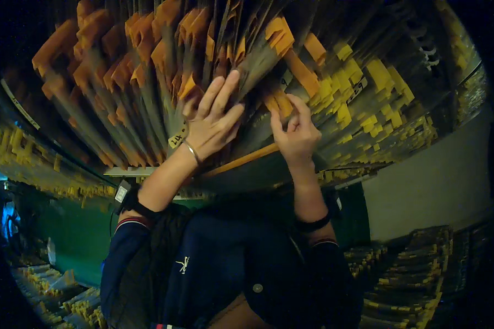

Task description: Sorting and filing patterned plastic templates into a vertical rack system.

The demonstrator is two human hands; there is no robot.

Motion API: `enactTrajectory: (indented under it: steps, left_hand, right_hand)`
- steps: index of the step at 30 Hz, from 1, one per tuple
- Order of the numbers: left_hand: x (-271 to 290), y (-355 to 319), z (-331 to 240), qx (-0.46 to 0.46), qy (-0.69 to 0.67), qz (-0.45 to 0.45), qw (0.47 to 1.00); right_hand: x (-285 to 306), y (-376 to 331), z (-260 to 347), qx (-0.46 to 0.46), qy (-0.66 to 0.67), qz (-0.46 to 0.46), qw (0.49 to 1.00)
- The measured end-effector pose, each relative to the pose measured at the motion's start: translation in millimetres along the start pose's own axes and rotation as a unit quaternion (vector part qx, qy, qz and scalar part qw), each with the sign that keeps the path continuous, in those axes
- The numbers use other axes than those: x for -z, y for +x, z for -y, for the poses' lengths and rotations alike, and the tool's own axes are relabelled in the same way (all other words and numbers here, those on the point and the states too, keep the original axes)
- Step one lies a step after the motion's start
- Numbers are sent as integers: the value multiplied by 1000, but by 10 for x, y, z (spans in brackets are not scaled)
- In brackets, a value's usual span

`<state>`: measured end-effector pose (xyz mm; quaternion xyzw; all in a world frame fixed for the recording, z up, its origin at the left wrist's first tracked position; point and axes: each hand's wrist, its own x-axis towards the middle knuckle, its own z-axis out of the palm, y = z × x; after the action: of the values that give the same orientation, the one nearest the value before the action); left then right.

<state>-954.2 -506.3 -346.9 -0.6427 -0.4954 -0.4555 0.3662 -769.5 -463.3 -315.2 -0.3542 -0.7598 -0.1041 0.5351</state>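
Packed upright along a shelf are several thin, dark, see-through sleeves [129,109] with folded orange tops. My left hand [211,120] lies against their edges, fingers stretched out, a bracelet at its wrist. Between my two hands the sleeves part into a gap. My right hand [299,131] has its fingers curled, with thumb and index finger at a folded orange tab [279,103] low in that gap. Whatever is below this tab is too dark to make out. Just right of it, another orange strip [303,74] slants down.
Yellow-tabbed sleeves [368,93] crowd the shelf on the right. An orange shelf edge [241,159] runs below my hands. Behind me are a green floor [77,230], a pale grey surface [428,181] and more packed racks [406,279].
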Motion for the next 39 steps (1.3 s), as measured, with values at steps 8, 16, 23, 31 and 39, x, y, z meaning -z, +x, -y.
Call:
enactTrajectory:
  steps: [8,16,23,31,39]
  left_hand:
    - [0,-25,0,11,30,5,999]
    - [32,40,-31,-1,46,22,999]
    - [229,589,-210,42,-36,13,998]
    - [250,773,-76,31,24,-33,999]
    - [197,751,-87,46,25,-24,998]
  right_hand:
    - [-62,-107,-161,16,19,-1,1000]
    - [-40,-65,-81,89,-62,25,994]
    - [-40,-62,-50,99,-53,5,994]
    - [1,-21,-126,119,-31,-37,992]
    - [-36,-33,-190,130,-17,-45,990]
